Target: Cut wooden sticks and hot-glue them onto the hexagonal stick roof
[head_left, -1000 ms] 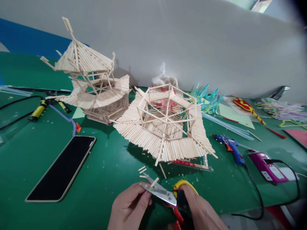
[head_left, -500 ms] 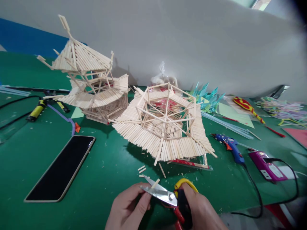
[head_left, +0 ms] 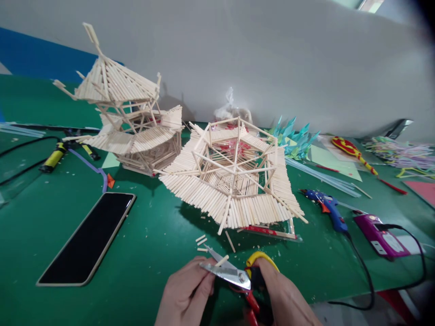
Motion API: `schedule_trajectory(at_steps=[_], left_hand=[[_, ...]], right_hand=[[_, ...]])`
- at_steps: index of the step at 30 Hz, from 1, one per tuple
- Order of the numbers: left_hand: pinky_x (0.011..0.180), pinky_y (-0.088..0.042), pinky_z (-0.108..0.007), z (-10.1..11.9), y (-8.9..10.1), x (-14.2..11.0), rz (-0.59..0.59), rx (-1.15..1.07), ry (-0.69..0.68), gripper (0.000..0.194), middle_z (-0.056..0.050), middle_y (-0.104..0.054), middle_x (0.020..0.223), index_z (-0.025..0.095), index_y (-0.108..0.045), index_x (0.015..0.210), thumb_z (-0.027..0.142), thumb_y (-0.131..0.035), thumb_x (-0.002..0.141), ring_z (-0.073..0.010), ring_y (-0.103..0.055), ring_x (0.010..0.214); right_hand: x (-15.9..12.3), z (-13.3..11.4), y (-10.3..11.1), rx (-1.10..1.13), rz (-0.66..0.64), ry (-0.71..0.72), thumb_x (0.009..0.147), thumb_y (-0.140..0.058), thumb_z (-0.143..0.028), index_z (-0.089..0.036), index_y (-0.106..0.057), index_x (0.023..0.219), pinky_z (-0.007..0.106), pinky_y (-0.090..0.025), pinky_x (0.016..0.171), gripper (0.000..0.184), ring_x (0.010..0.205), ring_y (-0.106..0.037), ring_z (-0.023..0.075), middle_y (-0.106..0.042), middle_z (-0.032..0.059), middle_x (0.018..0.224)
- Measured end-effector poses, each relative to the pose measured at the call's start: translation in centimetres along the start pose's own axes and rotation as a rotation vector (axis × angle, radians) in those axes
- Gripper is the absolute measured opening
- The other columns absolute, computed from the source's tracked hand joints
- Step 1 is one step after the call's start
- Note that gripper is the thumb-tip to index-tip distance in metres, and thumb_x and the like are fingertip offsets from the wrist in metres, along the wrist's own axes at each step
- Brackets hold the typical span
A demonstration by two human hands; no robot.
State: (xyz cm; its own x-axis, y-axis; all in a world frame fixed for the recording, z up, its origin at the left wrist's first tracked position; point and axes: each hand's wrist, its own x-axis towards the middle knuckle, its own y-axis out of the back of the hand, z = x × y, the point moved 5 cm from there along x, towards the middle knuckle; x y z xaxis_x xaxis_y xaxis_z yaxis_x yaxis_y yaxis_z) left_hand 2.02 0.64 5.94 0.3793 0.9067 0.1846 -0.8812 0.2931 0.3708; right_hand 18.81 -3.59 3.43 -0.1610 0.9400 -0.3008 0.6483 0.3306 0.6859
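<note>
At six o'clock, the left hand (head_left: pixel 188 292) pinches a stick (head_left: pixel 223 260) in its grip. The right hand (head_left: pixel 283 292) clamps open scissors (head_left: pixel 231 274).

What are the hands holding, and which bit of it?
The right hand holds the scissors by the handles. The left hand pinches a small stick by its lower end.

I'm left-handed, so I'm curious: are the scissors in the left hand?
No, the right hand holds the scissors; the left hand pinches a stick.
</note>
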Motion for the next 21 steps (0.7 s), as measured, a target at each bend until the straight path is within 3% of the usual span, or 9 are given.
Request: schedule_trajectory(at_steps=[5,9,13,18,21], left_hand=[[0.068,-0.048,-0.024,0.3,-0.1,-0.4,0.087,0.231,-0.251,0.026,-0.003,-0.061,0.072,0.018,-0.057,0.092,0.001,-0.049,0.073,-0.0172,-0.06,0.07],[0.07,-0.047,-0.024,0.2,-0.5,-0.7,0.125,0.248,-0.276,0.03,-0.002,-0.06,0.071,0.018,-0.056,0.093,-0.001,-0.049,0.071,-0.0177,-0.059,0.072],[0.062,-0.046,-0.022,0.3,-0.4,-0.7,0.174,0.085,-0.104,0.018,-0.001,-0.057,0.067,0.019,-0.058,0.077,0.005,-0.047,0.076,-0.015,-0.056,0.063],[0.049,-0.038,-0.018,-1.0,-1.3,-0.2,-0.055,-0.283,0.276,0.022,0.002,-0.051,0.056,0.019,-0.055,0.066,0.022,-0.043,0.084,-0.0107,-0.047,0.052],[0.049,-0.035,-0.018,-1.4,-1.5,0.0,-0.135,-0.424,0.361,0.033,0.004,-0.044,0.048,0.018,-0.049,0.057,0.026,-0.038,0.087,-0.0096,-0.041,0.048]], right_hand=[[0.2,-0.1,-0.1,-0.042,-0.006,-0.012,0.056,-0.05,-0.024,-0.02,-0.037,0.088,0.029,-0.039,0.051,0.035,0.057,-0.051,0.0176,-0.059,0.0048,0.071],[0.5,0.5,-0.5,-0.03,-0.058,-0.101,0.052,-0.051,-0.027,-0.022,-0.033,0.079,0.027,-0.038,0.048,0.033,0.053,-0.053,0.0175,-0.06,0.0044,0.068],[0.6,0.6,-0.5,-0.054,-0.046,-0.117,0.05,-0.05,-0.025,-0.023,-0.033,0.077,0.03,-0.038,0.049,0.032,0.057,-0.058,0.023,-0.062,0.0076,0.069],[0.4,1.1,-0.5,-0.078,0.024,-0.1,0.05,-0.052,-0.025,-0.022,-0.033,0.077,0.031,-0.038,0.048,0.033,0.056,-0.057,0.0232,-0.061,0.0076,0.067],[0.4,1.3,-0.5,-0.062,0.043,-0.076,0.052,-0.051,-0.025,-0.021,-0.036,0.08,0.029,-0.037,0.047,0.033,0.054,-0.054,0.0199,-0.06,0.0059,0.067]])
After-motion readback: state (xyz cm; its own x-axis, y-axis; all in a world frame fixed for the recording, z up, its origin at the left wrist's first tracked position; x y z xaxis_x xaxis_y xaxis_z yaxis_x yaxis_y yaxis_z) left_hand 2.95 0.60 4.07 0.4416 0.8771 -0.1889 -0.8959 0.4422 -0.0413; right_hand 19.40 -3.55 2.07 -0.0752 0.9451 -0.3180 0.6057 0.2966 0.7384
